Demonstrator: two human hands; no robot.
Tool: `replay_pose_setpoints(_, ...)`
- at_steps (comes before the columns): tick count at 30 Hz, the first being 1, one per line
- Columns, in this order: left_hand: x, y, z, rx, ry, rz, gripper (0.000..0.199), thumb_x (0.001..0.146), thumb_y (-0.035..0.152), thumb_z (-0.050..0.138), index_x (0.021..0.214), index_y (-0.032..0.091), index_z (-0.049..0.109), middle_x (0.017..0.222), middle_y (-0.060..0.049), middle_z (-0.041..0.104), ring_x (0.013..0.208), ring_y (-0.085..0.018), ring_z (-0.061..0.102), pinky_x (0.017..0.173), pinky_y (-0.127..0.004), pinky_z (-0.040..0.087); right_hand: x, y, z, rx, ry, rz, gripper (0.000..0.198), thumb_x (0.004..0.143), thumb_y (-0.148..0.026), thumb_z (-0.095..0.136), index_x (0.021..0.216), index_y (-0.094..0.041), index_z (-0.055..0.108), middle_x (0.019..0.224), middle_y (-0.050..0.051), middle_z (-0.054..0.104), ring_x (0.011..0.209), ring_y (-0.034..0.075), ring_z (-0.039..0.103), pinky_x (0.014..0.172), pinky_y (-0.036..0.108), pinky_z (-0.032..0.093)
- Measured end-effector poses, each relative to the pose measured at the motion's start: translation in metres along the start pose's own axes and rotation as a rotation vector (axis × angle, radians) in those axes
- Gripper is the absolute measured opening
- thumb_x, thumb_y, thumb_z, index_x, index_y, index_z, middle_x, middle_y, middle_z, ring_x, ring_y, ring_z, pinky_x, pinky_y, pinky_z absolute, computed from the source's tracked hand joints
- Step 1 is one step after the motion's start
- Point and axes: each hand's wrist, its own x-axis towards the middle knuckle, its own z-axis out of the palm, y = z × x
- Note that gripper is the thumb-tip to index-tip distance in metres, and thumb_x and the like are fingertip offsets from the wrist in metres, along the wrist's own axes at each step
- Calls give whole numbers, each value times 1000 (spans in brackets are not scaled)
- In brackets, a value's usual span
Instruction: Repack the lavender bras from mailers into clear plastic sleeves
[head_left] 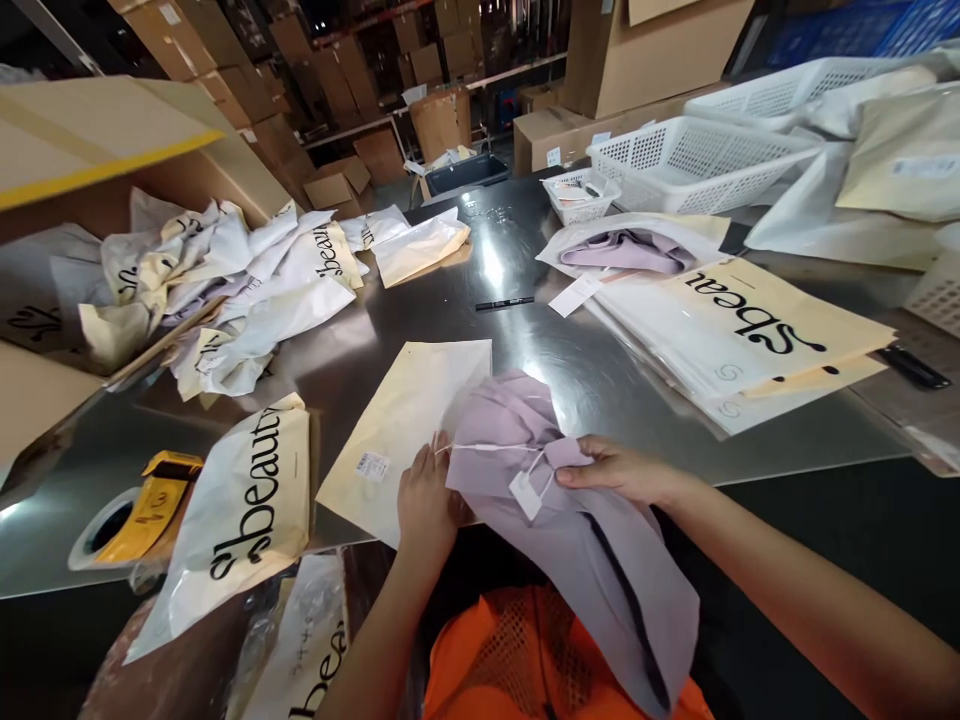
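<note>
A lilac garment [517, 520] hangs between my hands, its lower end falling over the table's front edge. My right hand [611, 470] is closed on its right side, thumb on top, beside a small white tag [526, 494] on a loop of string. At the left edge of the cloth, my left hand [429, 495] has curled fingers pinching a thin white string that runs across the garment. Under and behind the left hand lies a cream and clear plastic bag [409, 430] with a barcode label [372, 465].
Packed bags [285, 270] spill from a cardboard box [112, 140] on the left. A tape dispenser [150, 510] sits beside a printed bag [255, 500]. Stacked bags [750, 330] with another lilac garment [630, 250] lie right, near white baskets [697, 160]. A black pen [504, 303] lies mid-table.
</note>
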Motion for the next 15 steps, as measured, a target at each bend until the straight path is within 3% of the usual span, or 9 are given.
replay_pose_setpoints(3, -10, -3, -5, -60, 69, -1, 60, 87, 9, 48, 146, 4, 38, 150, -19, 45, 143, -32, 37, 108, -44, 45, 14, -1, 6, 36, -48, 45, 45, 62, -49, 84, 93, -18, 75, 97, 5, 74, 94, 22, 67, 89, 32, 51)
replay_pose_setpoints(7, -24, -3, -4, -67, 154, 73, 64, 87, 9, 42, 150, 6, 32, 156, -20, 33, 148, -31, 27, 115, -49, 38, 23, -5, 8, -76, 52, 111, 43, 61, -46, 83, 92, -18, 73, 94, 5, 74, 87, 23, 68, 79, 31, 53)
replay_pose_setpoints(11, -29, 9, 3, -24, 51, 256, 77, 81, -1, 34, 155, 17, 24, 160, -13, 25, 150, -28, 17, 118, -56, 30, 29, -11, 14, -348, 17, 93, 31, 64, -43, 80, 78, -16, 72, 84, 5, 74, 80, 24, 67, 73, 31, 52)
replay_pose_setpoints(13, -30, 16, 9, -2, 19, 298, 76, 82, 1, 34, 154, 22, 28, 160, -12, 25, 150, -31, 18, 115, -60, 33, 33, -13, 18, -229, 18, 78, 27, 63, -36, 79, 80, -17, 73, 87, 4, 74, 85, 24, 68, 78, 31, 54)
replay_pose_setpoints(15, -31, 21, 16, -7, 31, 271, 70, 85, 4, 35, 152, 26, 35, 159, -11, 29, 149, -33, 22, 111, -60, 38, 37, -13, 20, 2, 116, 54, 30, 63, -30, 77, 90, -18, 72, 93, 5, 75, 91, 24, 70, 83, 33, 56)
